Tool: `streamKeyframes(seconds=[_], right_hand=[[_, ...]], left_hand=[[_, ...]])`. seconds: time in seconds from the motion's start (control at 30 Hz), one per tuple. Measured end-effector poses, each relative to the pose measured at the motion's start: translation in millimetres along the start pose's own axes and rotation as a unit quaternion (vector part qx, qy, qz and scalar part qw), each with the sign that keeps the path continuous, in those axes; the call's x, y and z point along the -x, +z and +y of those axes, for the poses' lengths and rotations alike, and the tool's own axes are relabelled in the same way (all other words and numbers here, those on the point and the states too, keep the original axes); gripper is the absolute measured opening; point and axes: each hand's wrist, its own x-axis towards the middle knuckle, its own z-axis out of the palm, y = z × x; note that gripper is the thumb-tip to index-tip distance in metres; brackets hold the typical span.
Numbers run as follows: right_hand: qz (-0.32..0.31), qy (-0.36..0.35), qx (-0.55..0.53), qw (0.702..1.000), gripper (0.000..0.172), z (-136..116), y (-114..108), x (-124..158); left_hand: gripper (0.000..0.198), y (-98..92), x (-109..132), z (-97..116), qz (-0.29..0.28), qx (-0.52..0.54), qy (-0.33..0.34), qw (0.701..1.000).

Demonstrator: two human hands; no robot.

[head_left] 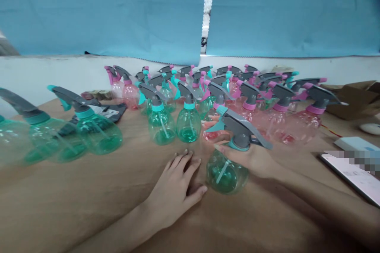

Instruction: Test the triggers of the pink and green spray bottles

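Note:
My right hand (249, 158) is wrapped round the neck of a green spray bottle (227, 174) with a grey and turquoise trigger head, which leans a little over the table. My left hand (175, 185) lies on the tabletop just left of that bottle, palm down with its fingers stretched out and holding nothing. Beyond my hands stand two more green spray bottles (189, 124), side by side. Pink spray bottles (299, 124) stand in rows behind and to the right of the held one, partly hidden by it and by my right hand.
Several green bottles (99, 132) stand at the left, beside a dark plastic packet (111, 112). To the right are a tablet (353, 178), a white box (358, 144), a white mouse (369, 128) and a cardboard box (350, 101). Blue curtains (103, 12) hang behind the wooden table (118, 189).

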Motion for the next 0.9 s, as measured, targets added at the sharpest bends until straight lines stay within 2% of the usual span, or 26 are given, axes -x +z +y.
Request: streamKeyframes(seconds=[0.1, 0.17, 0.27, 0.4, 0.5, 0.7, 0.9], right_hand=[[0.009, -0.004, 0.011, 1.0, 0.035, 1.5, 0.5, -0.4], [0.008, -0.012, 0.024, 1.0, 0.041, 2.1, 0.4, -0.4], [0.008, -0.01, 0.038, 0.999, 0.034, 2.1, 0.5, -0.1], [0.027, 0.048, 0.013, 0.998, 0.02, 0.3, 2.3, 1.1], [0.036, 0.071, 0.015, 0.997, 0.018, -1.5, 3.6, 1.3], [0.024, 0.049, 0.038, 0.998, 0.018, -5.1, 2.2, -0.2], [0.012, 0.034, 0.035, 0.999, 0.009, -9.3, 1.6, 0.0]], left_hand=[[0.052, 0.0, 0.1, -0.6, -0.001, -0.002, 0.0, 1.0], [0.053, 0.2, 0.4, -0.9, -0.002, -0.004, 0.001, 1.0], [0.053, 0.7, 1.0, -1.1, -0.005, -0.006, 0.002, 1.0], [0.053, 1.9, 1.3, -1.0, -0.001, -0.007, -0.004, 1.0], [0.053, 1.8, 1.2, -0.8, 0.002, -0.005, -0.004, 1.0], [0.053, 0.2, 0.5, 0.1, -0.004, -0.005, -0.001, 1.0], [0.054, 0.4, 0.6, -0.3, -0.009, -0.006, -0.006, 1.0]])
